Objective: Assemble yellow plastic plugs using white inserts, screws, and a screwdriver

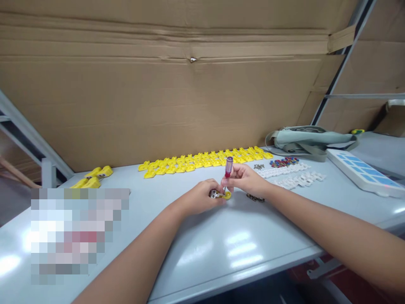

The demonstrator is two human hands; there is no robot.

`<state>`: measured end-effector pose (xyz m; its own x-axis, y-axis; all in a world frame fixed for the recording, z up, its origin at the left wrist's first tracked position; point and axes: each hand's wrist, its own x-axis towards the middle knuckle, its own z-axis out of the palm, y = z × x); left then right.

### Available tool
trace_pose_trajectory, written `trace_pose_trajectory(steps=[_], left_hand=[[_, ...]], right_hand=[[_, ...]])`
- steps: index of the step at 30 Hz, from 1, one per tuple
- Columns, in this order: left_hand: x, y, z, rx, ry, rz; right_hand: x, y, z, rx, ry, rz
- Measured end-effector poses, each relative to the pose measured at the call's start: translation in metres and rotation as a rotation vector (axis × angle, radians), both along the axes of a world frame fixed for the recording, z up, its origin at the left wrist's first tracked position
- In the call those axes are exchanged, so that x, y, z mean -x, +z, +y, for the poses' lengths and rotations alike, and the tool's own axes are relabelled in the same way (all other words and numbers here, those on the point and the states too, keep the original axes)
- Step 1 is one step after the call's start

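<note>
Two hands work a small yellow part at the centre of a grey desk.

The desk (202, 249) carries a row of yellow parts (205, 160) above centre. The left hand (199, 197) pinches the yellow part (221, 194); the right hand (245, 179) grips a red-handled screwdriver (228, 169), upright on it.

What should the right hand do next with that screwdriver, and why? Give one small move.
Probably turn the screwdriver in place. The right hand holds it upright, tip down on the small yellow part, which the left hand pins to the table. Whether the tip sits in a screw is too small to tell.
</note>
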<state>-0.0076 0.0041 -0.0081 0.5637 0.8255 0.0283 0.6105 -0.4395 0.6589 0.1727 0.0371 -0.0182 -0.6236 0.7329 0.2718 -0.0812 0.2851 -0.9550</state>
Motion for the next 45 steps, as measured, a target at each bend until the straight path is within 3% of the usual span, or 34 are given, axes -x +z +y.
trace_pose_trajectory(steps=[14,17,21,24,32,45], left_hand=[[0.001,0.002,-0.001,-0.010,-0.075,-0.061],[0.002,0.002,-0.001,-0.022,-0.078,-0.051],[0.001,0.003,0.000,-0.044,-0.066,-0.006],[0.000,0.005,0.000,-0.078,-0.055,0.027],[0.000,0.002,0.000,-0.086,-0.008,0.007],[-0.002,0.002,-0.002,-0.097,-0.048,-0.029]], right_hand=[[-0.006,0.008,0.002,-0.336,0.056,-0.192],[-0.004,0.007,0.000,-0.308,0.073,-0.156],[-0.002,0.000,0.000,-0.109,0.043,-0.065],[-0.002,-0.003,0.003,-0.056,0.017,-0.037],[-0.008,0.005,0.007,-0.132,-0.048,-0.092],[-0.008,0.008,0.002,-0.347,0.032,-0.228]])
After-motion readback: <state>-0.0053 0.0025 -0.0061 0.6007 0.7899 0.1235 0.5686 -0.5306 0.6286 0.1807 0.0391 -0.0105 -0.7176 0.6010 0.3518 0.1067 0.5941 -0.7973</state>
